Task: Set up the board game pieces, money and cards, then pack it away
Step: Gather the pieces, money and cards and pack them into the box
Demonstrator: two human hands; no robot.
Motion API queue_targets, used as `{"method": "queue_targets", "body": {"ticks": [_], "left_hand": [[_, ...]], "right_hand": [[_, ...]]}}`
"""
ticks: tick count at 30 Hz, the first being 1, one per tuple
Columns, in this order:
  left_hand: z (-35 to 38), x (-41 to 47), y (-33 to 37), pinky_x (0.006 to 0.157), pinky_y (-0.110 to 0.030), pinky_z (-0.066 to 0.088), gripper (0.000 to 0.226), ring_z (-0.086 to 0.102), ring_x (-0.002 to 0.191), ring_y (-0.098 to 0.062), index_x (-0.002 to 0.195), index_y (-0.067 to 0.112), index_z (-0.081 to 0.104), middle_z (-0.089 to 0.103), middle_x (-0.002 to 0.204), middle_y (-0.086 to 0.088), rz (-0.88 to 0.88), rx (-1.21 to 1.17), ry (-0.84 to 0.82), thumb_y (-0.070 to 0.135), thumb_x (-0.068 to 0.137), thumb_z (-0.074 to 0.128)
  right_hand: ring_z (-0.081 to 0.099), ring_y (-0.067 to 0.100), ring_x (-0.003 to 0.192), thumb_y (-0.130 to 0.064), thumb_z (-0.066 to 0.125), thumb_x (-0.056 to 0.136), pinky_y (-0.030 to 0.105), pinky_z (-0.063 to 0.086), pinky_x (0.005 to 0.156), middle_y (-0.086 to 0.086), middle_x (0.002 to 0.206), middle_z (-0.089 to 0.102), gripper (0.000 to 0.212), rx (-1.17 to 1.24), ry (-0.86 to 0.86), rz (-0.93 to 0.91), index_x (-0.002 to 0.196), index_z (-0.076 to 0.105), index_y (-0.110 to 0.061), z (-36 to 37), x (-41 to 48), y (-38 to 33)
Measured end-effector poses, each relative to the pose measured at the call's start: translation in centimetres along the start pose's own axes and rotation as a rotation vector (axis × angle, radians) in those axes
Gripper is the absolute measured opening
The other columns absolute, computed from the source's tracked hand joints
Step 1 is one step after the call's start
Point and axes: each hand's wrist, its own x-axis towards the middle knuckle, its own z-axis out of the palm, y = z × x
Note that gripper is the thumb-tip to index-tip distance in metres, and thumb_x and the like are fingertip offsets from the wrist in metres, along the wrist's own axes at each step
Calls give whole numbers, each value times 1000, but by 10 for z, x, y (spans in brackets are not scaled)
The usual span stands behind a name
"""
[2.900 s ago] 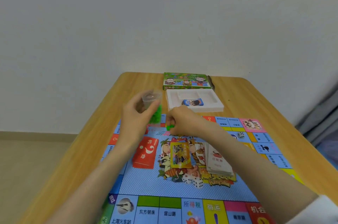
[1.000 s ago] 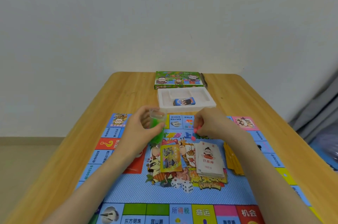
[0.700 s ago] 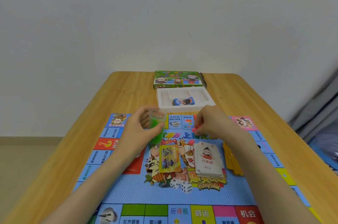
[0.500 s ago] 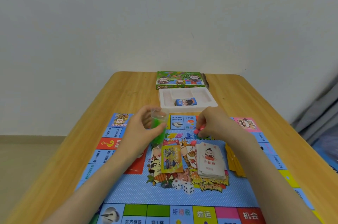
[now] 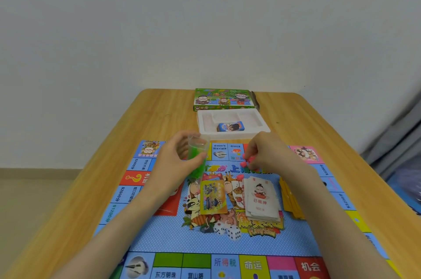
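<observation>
Head cam: your left hand has its grip wrapped round a clear container with green bits inside (bag or cup, can't tell). You hold it upright just above the far part of the board. Your right hand has its grip pinched together on a pink piece, low over the board's far middle, with a couple more pink ones lying right by it.

In the board's centre there's a yellow card, with white cards stacked to its right and yellow notes just past those. Two dice sit on the near side of the yellow card.

Past the board on the table is the white tray with a small deck in it. The green box is right behind the tray.
</observation>
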Motion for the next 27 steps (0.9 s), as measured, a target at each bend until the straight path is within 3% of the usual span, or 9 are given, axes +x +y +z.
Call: {"method": "queue_targets", "body": {"ticks": [5, 9, 12, 16, 20, 23, 25, 27], "left_hand": [[0, 0, 0, 88, -14, 49, 34, 63, 97, 0, 103, 23, 60, 66, 106, 8, -3, -3, -2, 3, 79, 72], [0, 0, 0, 86, -12, 48, 34, 63, 97, 2, 103, 24, 59, 66, 106, 9, 6, -3, -2, 2, 79, 71], [0, 0, 0, 86, -12, 48, 34, 63, 97, 1, 102, 25, 59, 66, 106, 10, 6, 7, 0, 3, 79, 71], [0, 0, 0, 85, -12, 48, 34, 63, 97, 0, 101, 25, 59, 66, 105, 10, 5, 4, 3, 2, 79, 71], [0, 0, 0, 82, -10, 48, 35, 63, 94, 4, 101, 25, 59, 66, 104, 11, 13, 7, 3, 2, 79, 71], [0, 0, 0, 82, -9, 48, 36, 62, 94, 5, 101, 26, 59, 66, 104, 12, 7, 2, 1, 2, 79, 71], [0, 0, -1, 82, -9, 48, 36, 63, 95, 3, 101, 26, 59, 66, 104, 11, 3, -3, -1, 2, 79, 71], [1, 0, -1, 83, -10, 48, 35, 63, 96, 2, 102, 25, 60, 67, 105, 10, 6, -5, 0, 2, 79, 71]], "right_hand": [[53, 7, 59, -22, 79, 75, 18, 40, 50, -7, 75, 56, 25, -8, -26, -39, 96, 69, -13, -3, -5, 2], [52, 6, 60, -7, 73, 79, 21, 50, 54, -10, 71, 48, 12, -13, -66, -32, 85, 64, -12, -4, -6, 6], [56, 9, 62, -5, 71, 80, 26, 56, 63, -6, 69, 54, 9, 7, -77, -31, 76, 64, -9, -5, -6, 5], [60, 15, 71, -12, 74, 78, 17, 46, 57, -2, 68, 59, 24, -89, -46, -56, 62, 56, -17, -5, -5, 3], [64, 16, 73, -8, 74, 76, 23, 52, 61, 4, 75, 67, 27, -59, -6, -59, 60, 56, -20, -6, -5, 3], [64, 14, 72, -4, 73, 76, 24, 54, 61, 4, 80, 69, 24, 63, 61, -91, 64, 61, -21, -13, -10, 2], [63, 10, 65, -4, 74, 77, 15, 49, 52, 5, 80, 69, 15, 252, 73, -120, 71, 66, -16, -19, -17, -1], [65, 10, 64, -3, 73, 77, 12, 48, 53, 1, 75, 69, 10, 514, 64, -143, 75, 69, -12, -24, -24, -6]]}}
